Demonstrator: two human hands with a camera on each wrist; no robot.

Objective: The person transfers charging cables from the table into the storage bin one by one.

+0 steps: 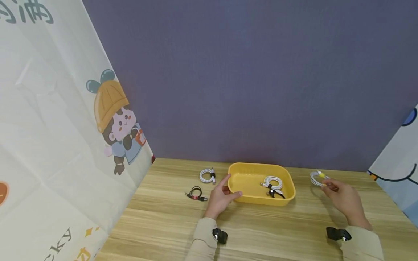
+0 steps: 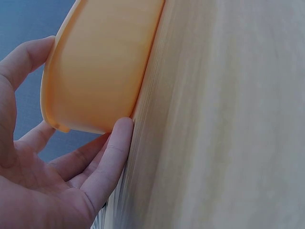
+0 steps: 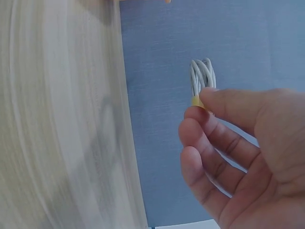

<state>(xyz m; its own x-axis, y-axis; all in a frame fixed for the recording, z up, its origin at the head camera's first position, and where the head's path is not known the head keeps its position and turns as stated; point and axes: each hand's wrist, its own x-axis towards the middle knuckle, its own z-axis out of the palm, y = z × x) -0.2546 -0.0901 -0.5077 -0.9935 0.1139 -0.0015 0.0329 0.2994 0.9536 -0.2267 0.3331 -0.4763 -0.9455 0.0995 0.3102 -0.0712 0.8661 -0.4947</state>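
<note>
My left hand (image 1: 218, 199) holds the left end of a yellow plastic basket (image 1: 256, 200), the thumb at the front rim and the fingers along its end. Close up in the left wrist view, fingertips lie against the basket's wall (image 2: 105, 71). Inside the basket are a coiled white cable (image 1: 277, 180) with a black tie and a black cable (image 1: 280, 195). To the right of the basket, my right hand (image 1: 344, 199) pinches a coiled white cable (image 1: 314, 179) by its yellow tie (image 3: 196, 100), between thumb and index finger, raised above the table.
Left of the basket, a coiled white cable (image 1: 205, 175) with a black tie lies on the wooden table (image 1: 156, 217). Nearer to me is a small black cable (image 1: 196, 192) with a red tie. A dark blue panel (image 1: 248, 79) rises behind the table.
</note>
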